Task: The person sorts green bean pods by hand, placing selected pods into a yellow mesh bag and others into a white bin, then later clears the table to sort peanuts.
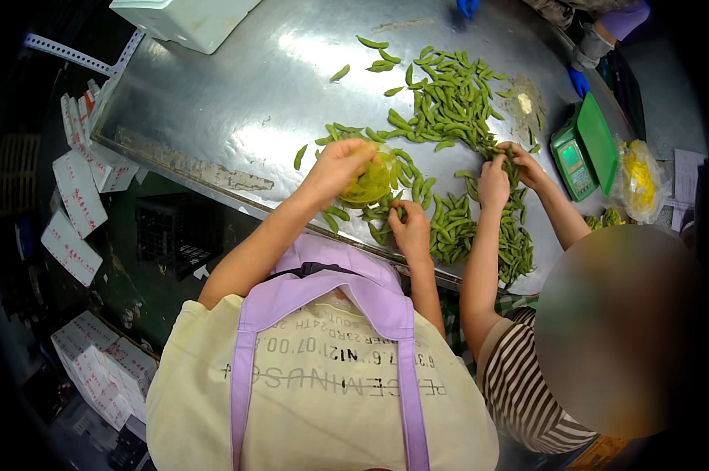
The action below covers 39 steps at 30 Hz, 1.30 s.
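My left hand (341,168) grips the top of a yellow mesh net bag (367,181), its fingers closed over the rim. Green soybean pods lie beside and behind the bag, close to the table's near edge. Just right of the bag, my right hand (410,226) has its thumb and fingertips closed on a few green pods (400,212). A large heap of pods (451,106) spreads over the metal table (213,100) farther off, and another pile (453,229) lies to the right of my right hand.
At my right a co-worker in a striped shirt (525,388) handles pods with both hands. Beyond stand a green digital scale (575,162) and a plastic bag of yellow nets (638,176). A white foam box (184,20) sits far left. Blue-gloved hands show across the table.
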Available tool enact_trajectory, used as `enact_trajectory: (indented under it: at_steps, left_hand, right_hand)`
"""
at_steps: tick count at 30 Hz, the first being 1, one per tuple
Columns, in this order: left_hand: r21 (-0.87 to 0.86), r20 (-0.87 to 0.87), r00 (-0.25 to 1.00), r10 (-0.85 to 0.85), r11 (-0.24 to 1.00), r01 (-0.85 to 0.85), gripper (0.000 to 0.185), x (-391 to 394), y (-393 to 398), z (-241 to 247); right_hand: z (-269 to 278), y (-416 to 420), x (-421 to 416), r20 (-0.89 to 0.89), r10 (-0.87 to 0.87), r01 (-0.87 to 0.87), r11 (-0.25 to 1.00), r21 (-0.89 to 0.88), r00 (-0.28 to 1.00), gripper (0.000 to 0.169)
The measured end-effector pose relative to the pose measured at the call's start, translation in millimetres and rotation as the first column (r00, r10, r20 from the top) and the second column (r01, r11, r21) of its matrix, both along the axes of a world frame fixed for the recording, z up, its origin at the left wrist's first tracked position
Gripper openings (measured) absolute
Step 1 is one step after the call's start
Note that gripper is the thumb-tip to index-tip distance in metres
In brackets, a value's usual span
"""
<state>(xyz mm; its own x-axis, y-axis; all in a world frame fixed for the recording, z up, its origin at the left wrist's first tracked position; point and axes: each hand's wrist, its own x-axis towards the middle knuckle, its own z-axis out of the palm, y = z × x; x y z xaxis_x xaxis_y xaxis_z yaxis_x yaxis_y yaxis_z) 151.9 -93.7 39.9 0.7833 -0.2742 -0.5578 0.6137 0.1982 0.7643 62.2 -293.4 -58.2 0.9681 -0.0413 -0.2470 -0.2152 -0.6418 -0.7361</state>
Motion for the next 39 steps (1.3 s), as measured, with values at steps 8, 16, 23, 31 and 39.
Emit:
enact_trajectory:
  at_steps: [8,16,23,31,39]
  left_hand:
    - [0.025,0.051,0.997,-0.058,0.998,0.056,0.023,3.0,-13.6,-12.4]
    - [0.146,0.250,0.945,-0.209,0.973,0.177,0.023,-6.0,-34.3,-20.7]
    - [0.161,0.235,0.952,-0.195,0.974,0.159,0.023,-14.1,-29.6,-1.0]
    - [0.149,0.426,0.903,-0.051,0.989,-0.014,0.020,-36.8,-47.2,11.1]
    - [0.035,0.300,0.953,0.034,0.998,-0.047,0.022,-30.1,-34.7,18.5]
  right_hand:
    - [46.0,-13.7,9.5,-0.415,-0.292,0.507,0.534,0.677,0.862,0.020]
    - [134.9,22.9,26.8,-0.324,0.287,0.261,0.237,0.936,0.902,0.019]
    - [96.8,28.7,27.1,-0.569,0.162,0.578,-0.012,0.816,0.806,0.020]
    - [84.6,41.2,33.3,-0.607,-0.197,0.605,-0.081,0.792,0.769,0.015]
    - [83.7,49.8,37.8,-0.184,-0.381,0.396,0.611,0.685,0.906,0.026]
